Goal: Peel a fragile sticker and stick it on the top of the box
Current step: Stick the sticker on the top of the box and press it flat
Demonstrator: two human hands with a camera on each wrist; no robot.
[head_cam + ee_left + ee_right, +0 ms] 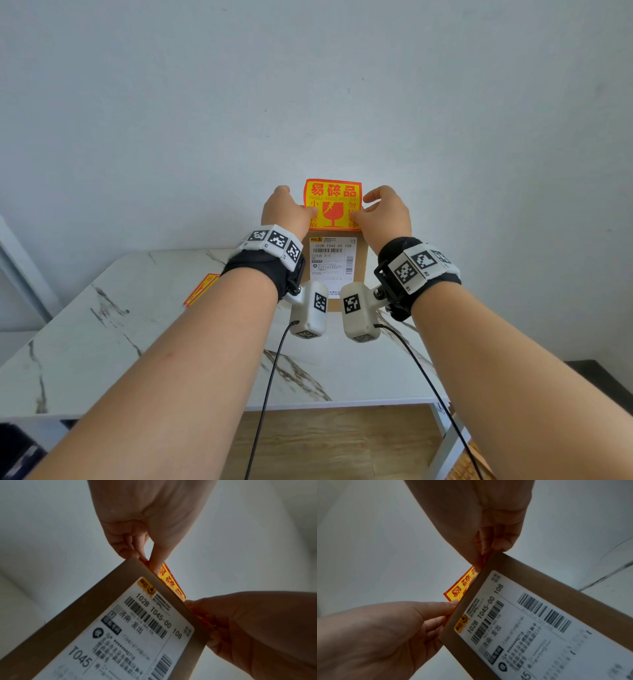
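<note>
I hold the fragile sticker (333, 204), red-bordered and yellow with a broken-glass symbol, upright above the top edge of the box (361, 255), its printed face toward me. My left hand (286, 212) pinches the sticker's lower left edge between thumb and curled fingers; my right hand (387, 214) pinches the lower right edge the same way. In the left wrist view my left thumb presses on the sticker (173, 584) just past the rim of the box (109, 585), with the other fingers folded behind. In the right wrist view the sticker (460, 589) stands tilted beyond the box (489, 561) edge. Whether its lower strip already touches the cardboard, I cannot tell.

The box is brown cardboard and carries a white shipping label (331, 262) with barcodes on the face toward me. It stands on a white marble-patterned table (102, 329) with grey veins, set against a plain pale wall (308, 85). Wooden flooring (325, 445) shows below the table's front edge.

My wrists and the white camera units strapped to them cover the box's lower part and both its sides, so I cannot see where it meets the table. The label's small print is blurred in both wrist views.

More red and yellow stickers (200, 289) lie flat on the table to the left, partly behind my left forearm. Black cables hang from both wrist cameras down past the table edge.
</note>
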